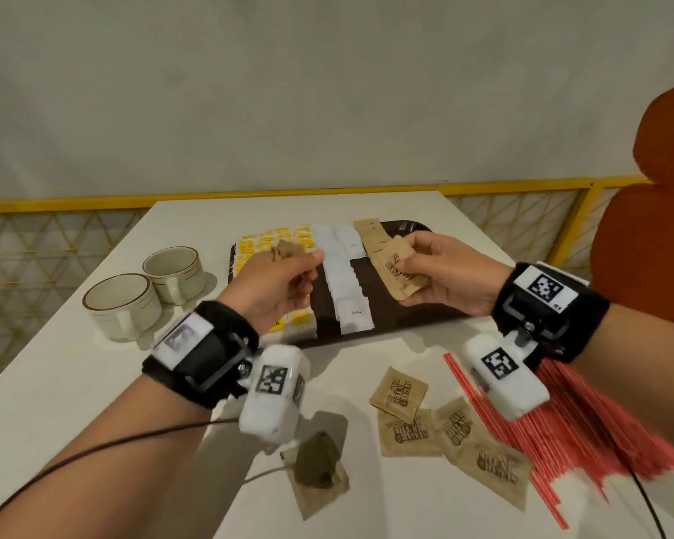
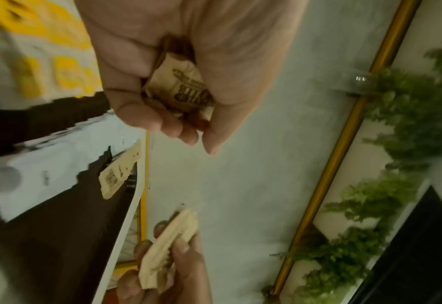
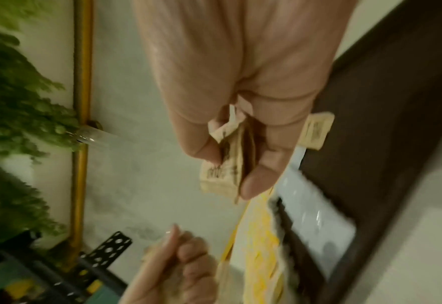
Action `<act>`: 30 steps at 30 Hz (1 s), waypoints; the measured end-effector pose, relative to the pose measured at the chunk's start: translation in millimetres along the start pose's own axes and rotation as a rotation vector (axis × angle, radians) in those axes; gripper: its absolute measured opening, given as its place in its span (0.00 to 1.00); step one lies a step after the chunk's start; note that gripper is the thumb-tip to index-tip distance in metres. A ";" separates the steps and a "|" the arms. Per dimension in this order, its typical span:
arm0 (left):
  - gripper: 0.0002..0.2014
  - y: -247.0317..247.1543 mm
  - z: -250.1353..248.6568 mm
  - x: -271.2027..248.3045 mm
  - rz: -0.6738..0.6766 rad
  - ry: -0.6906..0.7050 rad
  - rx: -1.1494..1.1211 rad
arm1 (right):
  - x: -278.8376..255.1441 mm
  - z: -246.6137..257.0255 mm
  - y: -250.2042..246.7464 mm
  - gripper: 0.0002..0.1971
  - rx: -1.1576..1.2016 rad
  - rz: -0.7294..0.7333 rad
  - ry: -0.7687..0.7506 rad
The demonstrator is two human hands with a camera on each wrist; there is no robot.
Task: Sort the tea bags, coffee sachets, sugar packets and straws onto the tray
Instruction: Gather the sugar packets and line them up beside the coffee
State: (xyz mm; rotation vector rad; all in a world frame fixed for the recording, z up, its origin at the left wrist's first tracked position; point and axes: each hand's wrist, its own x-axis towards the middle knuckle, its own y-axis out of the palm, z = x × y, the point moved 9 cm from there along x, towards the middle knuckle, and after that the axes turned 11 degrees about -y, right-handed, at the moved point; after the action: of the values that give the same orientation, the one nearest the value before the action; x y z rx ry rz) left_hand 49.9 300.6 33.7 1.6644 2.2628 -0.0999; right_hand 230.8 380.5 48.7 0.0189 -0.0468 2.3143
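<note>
**Trainee:** What am I holding right now?

**Coach:** Your right hand (image 1: 450, 276) pinches a small stack of brown kraft-paper sugar packets (image 1: 403, 272) between thumb and fingers, above the right part of the dark brown rectangular tray (image 1: 329, 319). Your left hand (image 1: 277, 285) is curled round one more crumpled brown packet (image 2: 182, 87), held over the yellow tea bag rows (image 1: 273, 239).

**Trainee:** Where should they go?

**Coach:** I'd judge beside the brown packets already laid at the tray's far right (image 1: 370, 231), next to the column of white coffee sachets (image 1: 345, 282). Keep brown with brown; don't let any land on the white column.

**Trainee:** How do I do it neatly?

**Coach:** Pass the left-hand packet across to your right stack first, smoothing its crease. Then lower the stack flat and fan it towards you, so each printed face overlaps the last. Loosen your thumb only once the bottom packet touches the tray, since thin paper slides easily.

**Trainee:** And what's left?

**Coach:** More brown packets lie loose on the white table (image 1: 74, 383) near you (image 1: 436, 433), one under a crumpled lump (image 1: 320, 459). The red straws (image 1: 584, 429) lie on the table beneath your right forearm, not yet on the tray. Leave the two cream ceramic cups (image 1: 145, 291) alone.
</note>
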 end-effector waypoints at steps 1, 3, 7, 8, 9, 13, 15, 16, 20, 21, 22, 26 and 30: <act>0.08 7.8 -8.4 8.5 0.021 0.014 0.061 | 10.0 -1.5 -11.1 0.08 -0.077 0.002 0.013; 0.09 25.8 -19.0 30.1 0.048 0.038 0.197 | 30.1 -3.9 -28.9 0.10 -0.201 0.019 0.028; 0.12 57.9 -25.5 80.4 0.058 0.082 0.350 | 68.6 -12.4 -55.6 0.08 -0.294 0.015 0.048; 0.12 63.5 -26.6 91.7 0.049 0.088 0.369 | 76.9 -15.9 -61.6 0.08 -0.323 0.009 0.053; 0.13 67.4 -27.5 103.5 0.037 0.092 0.395 | 85.1 -20.3 -67.4 0.08 -0.354 0.009 0.056; 0.11 76.7 -28.3 145.1 -0.016 0.085 0.526 | 108.6 -36.5 -81.7 0.09 -0.392 0.049 0.064; 0.12 78.9 -25.2 160.2 -0.022 0.053 0.568 | 116.4 -41.3 -84.4 0.09 -0.379 0.053 0.060; 0.12 79.9 -23.6 166.2 -0.021 0.039 0.586 | 119.6 -44.4 -85.1 0.10 -0.368 0.054 0.063; 0.11 81.6 -21.0 184.6 -0.050 0.003 0.685 | 129.8 -56.4 -88.9 0.11 -0.387 0.062 0.076; 0.10 81.7 -20.7 188.7 -0.059 -0.013 0.717 | 132.2 -59.5 -90.6 0.10 -0.399 0.062 0.078; 0.09 82.0 -19.8 192.7 -0.066 -0.033 0.745 | 134.3 -62.0 -92.1 0.10 -0.414 0.059 0.077; 0.03 85.9 -15.2 202.7 -0.087 -0.085 0.846 | 140.4 -68.6 -97.2 0.11 -0.511 0.041 0.073; 0.05 88.0 -10.4 207.5 -0.140 -0.109 0.892 | 141.0 -73.7 -97.3 0.20 -0.560 0.063 0.111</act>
State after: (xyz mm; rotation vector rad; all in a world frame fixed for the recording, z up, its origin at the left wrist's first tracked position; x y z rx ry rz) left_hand 75.7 521.0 -7.1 1.7703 2.3895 -1.3613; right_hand 207.0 553.0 -18.2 -0.3986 -0.6409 2.2841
